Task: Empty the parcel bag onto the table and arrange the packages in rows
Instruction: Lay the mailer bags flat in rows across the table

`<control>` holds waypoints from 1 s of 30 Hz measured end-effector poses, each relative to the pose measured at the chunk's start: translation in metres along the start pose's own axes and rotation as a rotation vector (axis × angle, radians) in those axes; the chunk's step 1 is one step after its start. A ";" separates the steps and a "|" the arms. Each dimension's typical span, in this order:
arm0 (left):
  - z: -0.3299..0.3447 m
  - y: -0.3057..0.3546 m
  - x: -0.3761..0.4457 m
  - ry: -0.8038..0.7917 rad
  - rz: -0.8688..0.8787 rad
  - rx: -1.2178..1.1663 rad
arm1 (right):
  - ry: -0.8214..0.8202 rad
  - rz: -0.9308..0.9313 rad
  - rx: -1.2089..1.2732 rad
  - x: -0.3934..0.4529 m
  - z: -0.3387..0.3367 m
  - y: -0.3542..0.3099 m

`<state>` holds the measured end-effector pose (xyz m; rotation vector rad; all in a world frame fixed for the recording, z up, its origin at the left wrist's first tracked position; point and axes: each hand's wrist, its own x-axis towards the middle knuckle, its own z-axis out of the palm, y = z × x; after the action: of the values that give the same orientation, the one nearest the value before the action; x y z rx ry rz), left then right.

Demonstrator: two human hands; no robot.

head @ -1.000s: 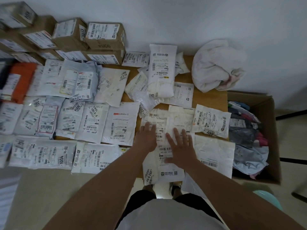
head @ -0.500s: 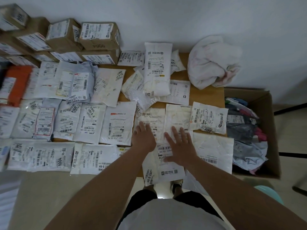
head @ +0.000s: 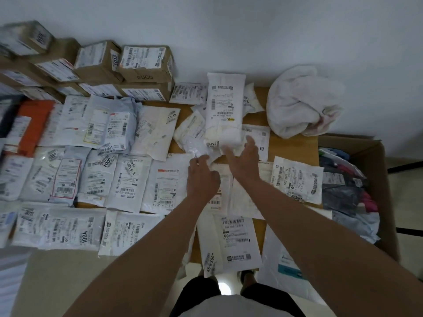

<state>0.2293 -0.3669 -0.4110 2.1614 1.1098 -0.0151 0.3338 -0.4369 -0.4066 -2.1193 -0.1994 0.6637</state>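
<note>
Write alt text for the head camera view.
Both hands, left and right, reach toward a jumbled pile of white parcels on a wooden table, with neat rows of labelled mailers to the left.

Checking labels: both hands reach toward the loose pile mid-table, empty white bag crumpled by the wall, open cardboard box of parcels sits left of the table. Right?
Not quite. The head view shows the open cardboard box to the right of the table, not left. The rest holds: left hand, right hand, white bag.
</note>
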 end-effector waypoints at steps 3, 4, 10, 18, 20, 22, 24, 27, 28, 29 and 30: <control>-0.018 0.013 0.037 -0.038 -0.179 -0.316 | 0.002 0.233 0.125 0.040 0.010 -0.029; -0.022 0.017 0.049 -0.075 -0.214 -0.389 | -0.035 0.266 0.122 0.048 0.013 -0.033; -0.029 0.023 0.075 -0.045 -0.262 -0.626 | -0.088 0.287 0.451 0.063 -0.001 -0.030; -0.040 0.021 0.056 -0.204 -0.258 -1.062 | -0.349 0.101 0.271 -0.001 -0.024 -0.006; -0.043 0.024 0.042 -0.175 -0.230 -1.010 | -0.325 0.049 0.260 -0.008 -0.027 -0.012; -0.040 0.025 0.029 -0.247 -0.110 -0.859 | -0.296 0.036 0.318 -0.009 -0.030 -0.018; -0.036 0.024 0.013 -0.441 -0.079 -0.713 | -0.226 0.113 0.382 -0.011 -0.033 -0.016; -0.032 0.019 -0.005 -0.783 -0.225 -0.654 | -0.073 0.240 0.304 -0.014 -0.045 0.000; -0.032 0.017 -0.010 -0.861 -0.247 -0.601 | -0.040 0.256 0.231 -0.017 -0.050 0.007; -0.031 0.014 -0.012 -0.901 -0.251 -0.535 | -0.021 0.272 0.171 -0.021 -0.054 0.015; -0.030 0.012 -0.013 -0.903 -0.257 -0.489 | -0.022 0.288 0.132 -0.025 -0.057 0.021</control>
<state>0.2206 -0.3636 -0.3776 1.3107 0.7257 -0.6892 0.3402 -0.4996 -0.3871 -2.0316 0.1380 0.8438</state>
